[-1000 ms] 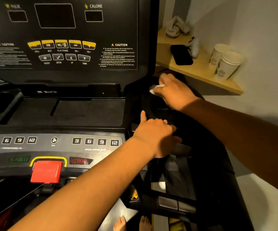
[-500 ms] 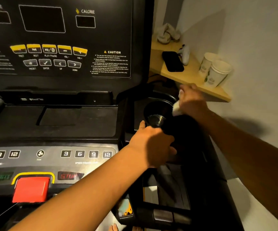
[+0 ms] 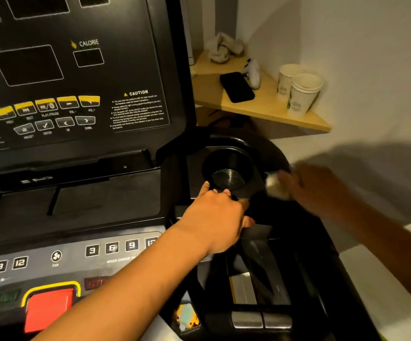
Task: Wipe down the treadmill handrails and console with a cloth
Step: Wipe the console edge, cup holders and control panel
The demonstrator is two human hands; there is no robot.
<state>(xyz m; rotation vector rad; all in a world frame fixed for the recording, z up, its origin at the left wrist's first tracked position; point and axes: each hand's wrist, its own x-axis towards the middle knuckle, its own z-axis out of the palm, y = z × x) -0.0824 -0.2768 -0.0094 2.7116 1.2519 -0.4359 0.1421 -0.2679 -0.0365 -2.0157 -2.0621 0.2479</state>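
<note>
Slid nearer, cloth (image 3: pixel 275 187) stays gripped by right hand (image 3: pixel 316 190), beside left hand (image 3: pixel 216 217) gripping console (image 3: pixel 101 200) edge.

Motion blur smears the right hand (image 3: pixel 317 190) and the pale cloth (image 3: pixel 277 187) it holds; the grip itself is indistinct. The left hand (image 3: pixel 216 220) curls over the console (image 3: pixel 101 200) edge, hiding its own grip. The left forearm (image 3: pixel 125 286) covers part of the STOP label (image 3: pixel 93 283) and the last speed button (image 3: pixel 151 242). The frame crops the console's top and left; its caution text (image 3: pixel 138 112) is too small to read.
</note>
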